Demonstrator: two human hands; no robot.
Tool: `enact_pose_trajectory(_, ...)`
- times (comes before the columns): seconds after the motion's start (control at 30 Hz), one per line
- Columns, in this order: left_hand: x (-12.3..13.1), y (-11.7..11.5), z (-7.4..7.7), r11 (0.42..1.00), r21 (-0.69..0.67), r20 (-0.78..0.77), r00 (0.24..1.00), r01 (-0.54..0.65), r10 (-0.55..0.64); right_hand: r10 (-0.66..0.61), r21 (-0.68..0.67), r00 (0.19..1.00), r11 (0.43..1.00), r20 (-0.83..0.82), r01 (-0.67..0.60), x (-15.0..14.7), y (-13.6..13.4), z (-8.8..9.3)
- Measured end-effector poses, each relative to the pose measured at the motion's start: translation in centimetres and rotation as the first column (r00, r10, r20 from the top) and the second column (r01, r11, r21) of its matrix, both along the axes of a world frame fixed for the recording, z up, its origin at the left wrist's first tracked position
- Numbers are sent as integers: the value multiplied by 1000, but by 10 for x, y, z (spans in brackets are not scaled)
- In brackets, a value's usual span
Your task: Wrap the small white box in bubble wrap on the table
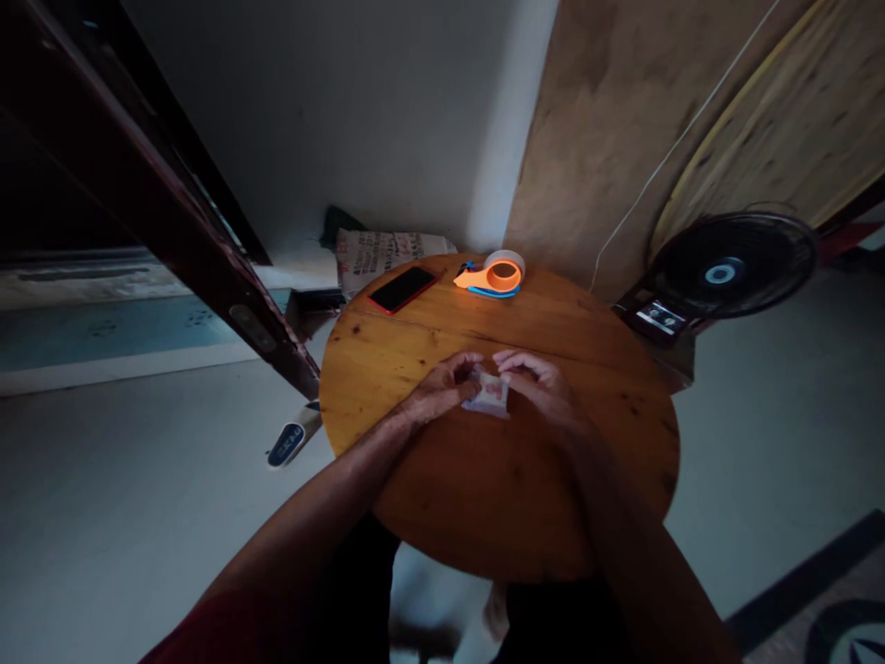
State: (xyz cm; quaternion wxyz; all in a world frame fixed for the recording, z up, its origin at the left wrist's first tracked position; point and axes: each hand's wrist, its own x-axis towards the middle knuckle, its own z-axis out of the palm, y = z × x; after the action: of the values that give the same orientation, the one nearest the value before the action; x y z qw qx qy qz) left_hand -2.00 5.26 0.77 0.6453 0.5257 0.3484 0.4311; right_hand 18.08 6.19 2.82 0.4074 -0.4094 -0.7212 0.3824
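A small pale packet (489,395), pinkish in the middle, lies on the round wooden table (429,480). My left hand (442,387) pinches its left edge with curled fingers. My right hand (543,387) grips its right edge, fingers bent over the top. Both hands rest on the tabletop near its middle. What the packet holds is too dim to make out.
An orange and blue tape dispenser (492,275) and a red-edged phone (402,289) lie at the table's far side. A black fan (725,272) stands at the right. A dark wooden beam (172,212) slants at the left. A printed sack (380,254) lies behind the table.
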Motion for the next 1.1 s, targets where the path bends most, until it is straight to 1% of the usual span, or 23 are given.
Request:
enact_pose_trajectory(0.1, -1, 0, 2, 1000, 27, -8, 1000, 7, -7, 134, -1, 985, 991, 109, -135, -2, -2, 1)
enact_pose_trajectory(0.17, -1, 0, 3, 999, 45, -11, 1000, 4, -4, 169, 15, 973, 985, 159, -174, -2, -2, 0)
enact_pose_trajectory(0.2, -1, 0, 3, 999, 46, -11, 1000, 2, -1, 165, 28, 970, 985, 178, -173, -1, -2, -1)
enact_pose_trajectory(0.4, 0, 1, 0, 1000, -9, 11, 1000, -8, 8, 25, 155, 973, 986, 229, -62, -2, -4, 3)
enact_pose_trajectory(0.5, 0, 2, -1, 1000, -14, 8, 1000, -14, 14, 1, 214, 980, 976, 199, -45, -5, -5, 5)
enact_pose_trajectory(0.57, 0, 2, 0, 1000, -13, -5, 1000, -13, 12, 2, 226, 983, 973, 186, -45, -6, -4, 5)
enact_pose_trajectory(0.83, 1, -2, 2, 1000, 2, -22, 1000, 1, -1, -17, 205, 988, 979, 151, -15, -6, -4, 1)
enact_pose_trajectory(1.03, 1, -4, 3, 999, 16, -44, 999, 30, -29, -147, 137, 986, 981, 74, 136, -6, -4, 0)
enact_pose_trajectory(1.1, 2, -4, 3, 999, 19, -45, 999, 31, -30, -166, 113, 984, 981, 59, 158, -6, -2, -2)
